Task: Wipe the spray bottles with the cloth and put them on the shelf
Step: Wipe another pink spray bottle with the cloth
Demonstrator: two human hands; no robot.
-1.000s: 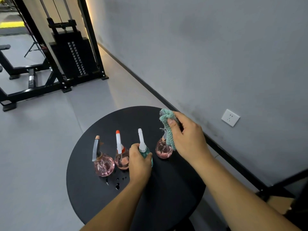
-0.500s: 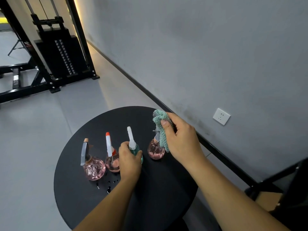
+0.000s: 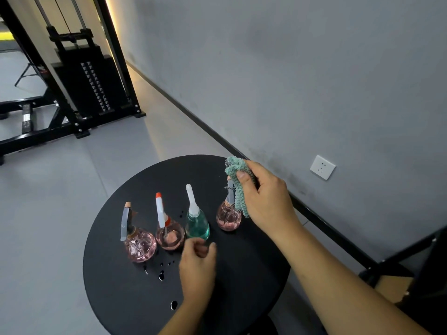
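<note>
On the round table [image 3: 125, 286] — four spray bottles [image 3: 197, 223] in a row, droplets [image 3: 161, 276] beside them.

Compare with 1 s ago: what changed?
The left hand let go of the teal spray bottle and pulled back toward the person, fingers loose. The right hand still presses the green cloth against the rightmost pink bottle. All four bottles stayed put.

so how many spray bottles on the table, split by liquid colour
pink bottles: 3
green bottle: 1
total: 4 bottles, all standing on the round black table
</note>
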